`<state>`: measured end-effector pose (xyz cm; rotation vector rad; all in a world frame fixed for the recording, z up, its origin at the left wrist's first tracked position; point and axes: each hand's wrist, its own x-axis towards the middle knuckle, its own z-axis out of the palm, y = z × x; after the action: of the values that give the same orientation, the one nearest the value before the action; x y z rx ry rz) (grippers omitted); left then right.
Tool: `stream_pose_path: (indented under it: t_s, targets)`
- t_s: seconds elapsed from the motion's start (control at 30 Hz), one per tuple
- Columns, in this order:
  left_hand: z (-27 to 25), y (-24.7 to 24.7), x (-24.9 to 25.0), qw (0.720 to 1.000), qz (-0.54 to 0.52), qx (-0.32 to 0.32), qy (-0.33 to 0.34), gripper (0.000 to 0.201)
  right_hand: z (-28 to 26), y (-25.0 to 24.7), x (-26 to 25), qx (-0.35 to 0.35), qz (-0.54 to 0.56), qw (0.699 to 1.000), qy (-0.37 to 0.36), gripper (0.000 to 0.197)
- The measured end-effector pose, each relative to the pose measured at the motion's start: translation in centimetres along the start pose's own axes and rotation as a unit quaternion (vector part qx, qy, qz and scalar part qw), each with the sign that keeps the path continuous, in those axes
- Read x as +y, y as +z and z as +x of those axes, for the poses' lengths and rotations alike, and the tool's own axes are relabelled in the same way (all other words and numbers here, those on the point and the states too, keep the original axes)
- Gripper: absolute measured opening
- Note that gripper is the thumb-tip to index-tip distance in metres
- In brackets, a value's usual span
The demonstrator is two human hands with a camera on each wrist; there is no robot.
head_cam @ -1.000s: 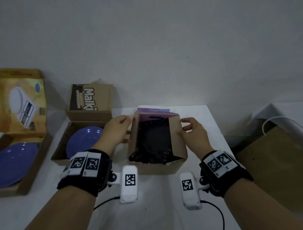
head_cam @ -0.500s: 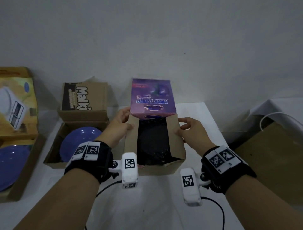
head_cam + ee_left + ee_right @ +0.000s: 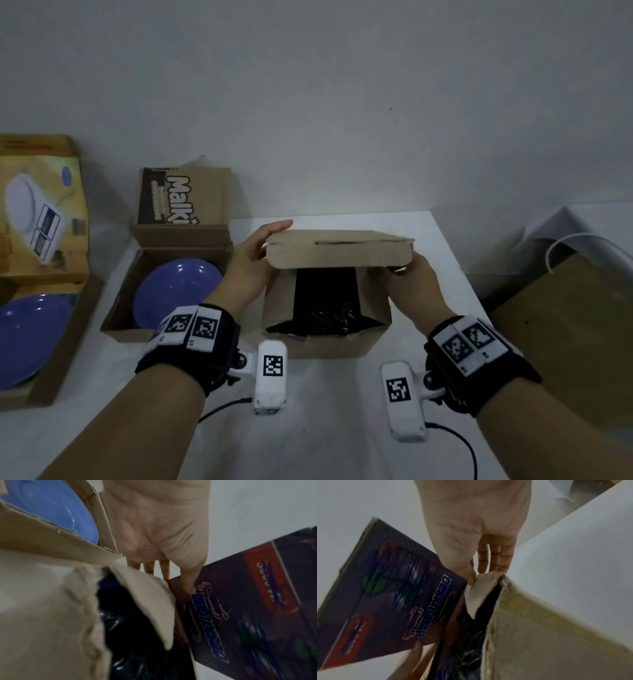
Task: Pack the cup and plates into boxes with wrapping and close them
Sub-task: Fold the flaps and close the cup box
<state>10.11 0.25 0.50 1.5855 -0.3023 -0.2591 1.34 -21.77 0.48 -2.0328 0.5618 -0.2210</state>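
A brown cardboard box (image 3: 325, 342) stands in the middle of the white table (image 3: 325, 428) with black plastic wrapping (image 3: 325, 298) inside; no cup shows. Its lid (image 3: 339, 253) is tilted over the opening, plain side up. My left hand (image 3: 263, 240) pinches the lid's left edge, and in the left wrist view the thumb (image 3: 188, 588) lies on the purple printed face (image 3: 248, 601). At the lid's right corner my right hand (image 3: 402, 270) grips it, the thumb (image 3: 471, 577) beside a side flap (image 3: 477, 591). A blue plate (image 3: 174, 291) lies in the open box (image 3: 120, 308) on the left.
At the far left a second blue plate (image 3: 27, 339) lies in an open box whose raised lid (image 3: 41, 219) shows a scale. A large brown cardboard piece (image 3: 565, 342) and a white cable (image 3: 582, 240) sit off the table's right edge. A wall stands close behind.
The lid went from lying back, to upright, to tilted over the opening. Both hands moved from the box's side flaps onto the lid's edges.
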Motion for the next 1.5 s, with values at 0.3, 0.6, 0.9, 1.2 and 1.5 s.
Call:
stream_pose_path:
  t_s: [0.3, 0.6, 0.9, 1.2, 1.5]
  targets:
    - [-1.2, -0.5, -0.3, 0.997, -0.050, 0.028, -0.055, 0.035, -2.4, -1.1, 0.2, -0.050, 0.137, 0.988, 0.042, 0.040]
    - [-2.7, -0.3, -1.4, 0.995, 0.069, 0.075, 0.009, 0.035, -4.1, -1.4, 1.5, -0.134, 0.124, 0.983, -0.016, 0.064]
    - [-3.2, 0.0, 1.6, 0.997, -0.043, 0.051, 0.025, 0.048, -4.8, -0.9, -0.3, -0.026, 0.167, 0.981, -0.092, 0.056]
    - [-1.0, 0.7, 2.6, 0.998, -0.038, 0.032, 0.050, 0.048, -7.1, 2.8, -0.1, -0.013, -0.331, 0.871, -0.363, 0.004]
    - [0.7, -0.4, -1.1, 0.992, 0.123, -0.027, 0.022, 0.080, -7.0, 3.6, -0.7, -0.072, -0.416, 0.817, -0.393, 0.020]
